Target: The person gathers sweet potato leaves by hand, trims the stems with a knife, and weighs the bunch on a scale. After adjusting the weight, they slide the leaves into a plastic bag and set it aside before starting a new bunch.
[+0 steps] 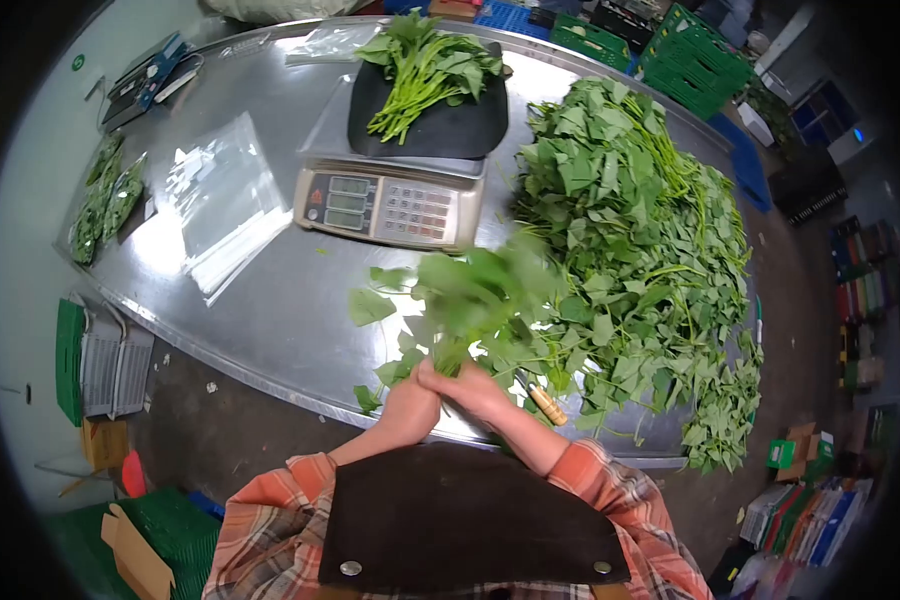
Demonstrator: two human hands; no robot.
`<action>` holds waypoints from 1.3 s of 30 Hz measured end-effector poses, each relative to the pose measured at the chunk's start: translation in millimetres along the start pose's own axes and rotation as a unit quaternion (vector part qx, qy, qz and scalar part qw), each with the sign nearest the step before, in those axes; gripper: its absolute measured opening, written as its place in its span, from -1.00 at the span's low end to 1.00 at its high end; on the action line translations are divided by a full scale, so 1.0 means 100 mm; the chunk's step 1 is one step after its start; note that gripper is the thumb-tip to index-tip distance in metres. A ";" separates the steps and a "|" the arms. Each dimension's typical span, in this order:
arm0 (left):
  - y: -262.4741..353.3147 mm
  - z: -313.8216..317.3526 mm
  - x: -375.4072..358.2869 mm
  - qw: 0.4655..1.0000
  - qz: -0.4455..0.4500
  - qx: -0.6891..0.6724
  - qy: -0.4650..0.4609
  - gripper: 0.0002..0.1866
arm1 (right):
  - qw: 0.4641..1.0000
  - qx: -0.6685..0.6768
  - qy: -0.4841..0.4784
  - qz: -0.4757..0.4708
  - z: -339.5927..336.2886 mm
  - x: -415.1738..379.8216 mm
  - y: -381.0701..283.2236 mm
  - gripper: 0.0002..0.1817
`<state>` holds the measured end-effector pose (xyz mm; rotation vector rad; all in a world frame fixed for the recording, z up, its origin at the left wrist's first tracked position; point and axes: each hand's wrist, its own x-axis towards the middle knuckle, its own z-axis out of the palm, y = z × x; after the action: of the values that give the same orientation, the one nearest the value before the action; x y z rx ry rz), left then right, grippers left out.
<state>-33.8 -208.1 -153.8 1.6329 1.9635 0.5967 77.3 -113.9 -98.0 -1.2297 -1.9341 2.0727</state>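
Note:
A bunch of leafy greens (485, 295), its leaves smeared by motion, stands up from my two hands near the table's front edge. My left hand (410, 408) is closed around the stems, and my right hand (470, 388) grips them beside it, the two touching. Just right of my right hand lies a tool with a wooden handle (547, 405); leaves hide its other end. A large heap of the same greens (630, 240) covers the right side of the table. Beyond my hands, a digital scale (390, 205) carries a black tray (428, 125) with another bunch (425, 80) on it.
The metal table (300, 320) holds a stack of clear plastic bags (220, 205) left of the scale. Bagged greens (105, 200) lie at its left end. Green crates (695, 60) stand behind it; a grey-and-green crate stack (105, 360) is on the floor at left.

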 end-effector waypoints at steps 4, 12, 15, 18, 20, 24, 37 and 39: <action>0.49 -0.51 0.00 0.981 -0.046 -0.182 -0.044 -0.56 | 0.957 0.255 -0.028 -0.138 -0.09 0.07 0.26 -0.48; -0.03 -0.02 -0.03 0.756 -0.144 -0.599 -0.223 -0.65 | 0.934 0.312 -0.170 0.030 -0.12 0.17 0.75 -0.58; -0.05 0.01 -0.19 0.707 -0.176 -0.638 -0.249 -0.64 | 0.928 0.353 -0.090 0.075 -0.07 0.02 0.68 -0.69; 0.03 -0.06 -0.25 0.629 -0.219 -0.703 -0.248 -0.62 | 0.892 0.429 -0.099 0.100 -0.06 -0.10 0.57 -0.72; 0.09 -0.12 -0.23 0.571 -0.251 -0.741 -0.248 -0.62 | 0.900 0.406 -0.110 0.111 -0.12 -0.07 0.55 -0.77; 0.06 -0.12 -0.22 0.610 -0.237 -0.714 -0.251 -0.63 | 0.931 0.348 -0.072 0.080 -0.09 -0.01 0.63 -0.77; 0.11 0.14 -0.02 0.933 -0.191 -0.299 -0.055 -0.56 | 0.933 -0.243 0.217 -0.153 -0.08 -0.13 -0.04 -0.71; 0.05 0.20 -0.02 0.946 -0.173 -0.267 -0.057 -0.46 | 0.935 -0.235 0.206 -0.168 -0.06 0.02 0.19 -0.74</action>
<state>-16.8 -209.4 -165.9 0.9455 1.7432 0.7860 88.1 -112.0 -114.9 -1.1675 -2.2814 1.1173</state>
